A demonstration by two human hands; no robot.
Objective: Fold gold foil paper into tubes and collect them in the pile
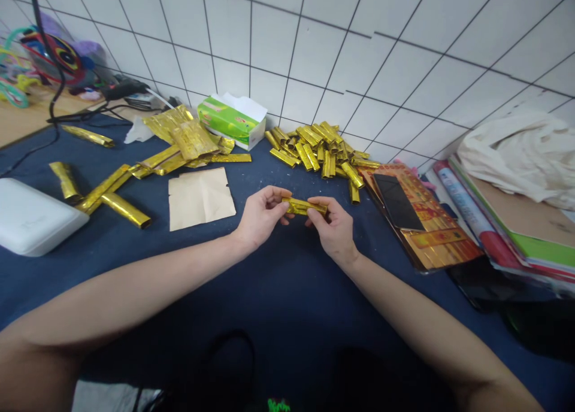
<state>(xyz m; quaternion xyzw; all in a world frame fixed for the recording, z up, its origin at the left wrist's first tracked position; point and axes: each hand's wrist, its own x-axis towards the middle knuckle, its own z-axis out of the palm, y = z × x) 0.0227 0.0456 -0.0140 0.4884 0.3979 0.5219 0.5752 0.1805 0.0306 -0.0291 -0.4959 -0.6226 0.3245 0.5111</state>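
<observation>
Piled rolls (311, 138) lie behind the held roll (302, 206), right of the box (229, 120).

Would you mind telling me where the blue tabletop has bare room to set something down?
The tabletop is bare between the left forearm and right forearm, nearer than the gold piece; between the right hand and booklet; and between the paper, white case and left forearm. By the wall it is crowded: tissue box, gold pile.
</observation>
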